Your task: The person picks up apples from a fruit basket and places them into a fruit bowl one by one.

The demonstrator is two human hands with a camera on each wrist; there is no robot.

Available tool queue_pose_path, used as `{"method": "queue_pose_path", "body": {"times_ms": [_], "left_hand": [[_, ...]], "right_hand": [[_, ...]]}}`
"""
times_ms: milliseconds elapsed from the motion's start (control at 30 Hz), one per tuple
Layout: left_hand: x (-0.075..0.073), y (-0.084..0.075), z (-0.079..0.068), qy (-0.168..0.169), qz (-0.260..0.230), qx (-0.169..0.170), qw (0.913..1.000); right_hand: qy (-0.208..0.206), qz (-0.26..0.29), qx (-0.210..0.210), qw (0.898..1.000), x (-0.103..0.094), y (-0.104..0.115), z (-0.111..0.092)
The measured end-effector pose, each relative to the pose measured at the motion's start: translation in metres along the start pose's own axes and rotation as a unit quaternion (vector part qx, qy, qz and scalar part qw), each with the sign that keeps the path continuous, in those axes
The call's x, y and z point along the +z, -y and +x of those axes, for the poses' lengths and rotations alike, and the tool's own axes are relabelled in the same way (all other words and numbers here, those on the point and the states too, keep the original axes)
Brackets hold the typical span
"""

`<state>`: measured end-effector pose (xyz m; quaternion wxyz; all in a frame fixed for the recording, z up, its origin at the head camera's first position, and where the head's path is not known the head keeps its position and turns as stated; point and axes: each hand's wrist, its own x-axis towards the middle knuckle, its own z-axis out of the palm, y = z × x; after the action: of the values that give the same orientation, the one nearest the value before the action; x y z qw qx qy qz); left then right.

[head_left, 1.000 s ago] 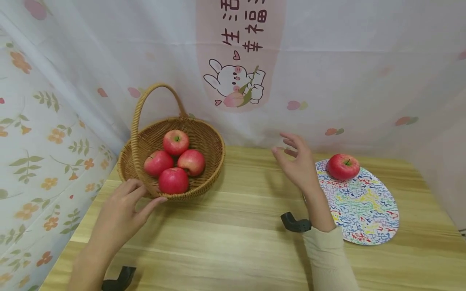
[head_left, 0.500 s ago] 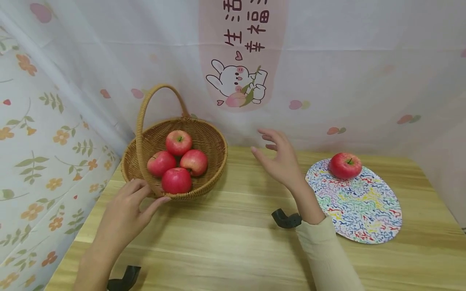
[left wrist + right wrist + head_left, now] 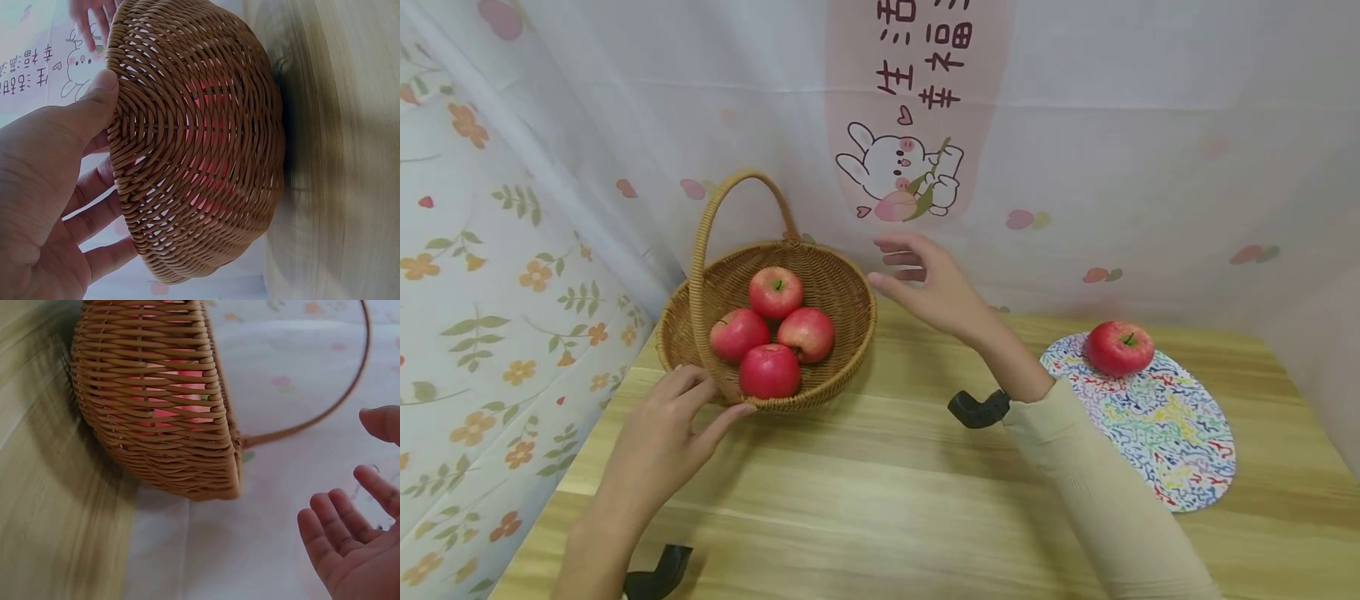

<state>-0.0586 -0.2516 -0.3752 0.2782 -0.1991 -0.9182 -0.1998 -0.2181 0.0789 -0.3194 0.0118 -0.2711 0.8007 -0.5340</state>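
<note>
Wicker basket (image 3: pixel 846 304) with apples (image 3: pixel 777 293) — likely stiff, best lifted by its handle (image 3: pixel 697 283); left hand (image 3: pixel 661 433) pinches the rim (image 3: pixel 790 405), right hand (image 3: pixel 932 287) hovers relaxed, empty.

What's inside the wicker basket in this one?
Four red apples sit grouped together inside the wicker basket. What is directly beneath them cannot be seen, because the apples cover it.

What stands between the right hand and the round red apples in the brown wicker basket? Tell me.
The right rim of the brown wicker basket lies between the right hand and the red apples; the tan, arched wicker handle stands beyond them.
</note>
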Motion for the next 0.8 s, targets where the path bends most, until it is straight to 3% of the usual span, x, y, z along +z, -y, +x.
{"method": "queue_pose_path", "body": {"times_ms": [200, 500, 800], "left_hand": [[-0.001, 0.003, -0.002, -0.011, 0.009, 0.005, 0.9999], [-0.003, 0.005, -0.007, -0.004, -0.002, 0.004, 1.0], [0.0, 0.004, -0.003, -0.001, -0.008, 0.005, 1.0]], "right_hand": [[0.07, -0.046, -0.008, 0.996, 0.012, 0.014, 0.029], [0.176, -0.13, -0.036, 0.975, 0.025, 0.03, 0.067], [0.199, -0.156, -0.028, 0.967, 0.034, 0.026, 0.086]]}}
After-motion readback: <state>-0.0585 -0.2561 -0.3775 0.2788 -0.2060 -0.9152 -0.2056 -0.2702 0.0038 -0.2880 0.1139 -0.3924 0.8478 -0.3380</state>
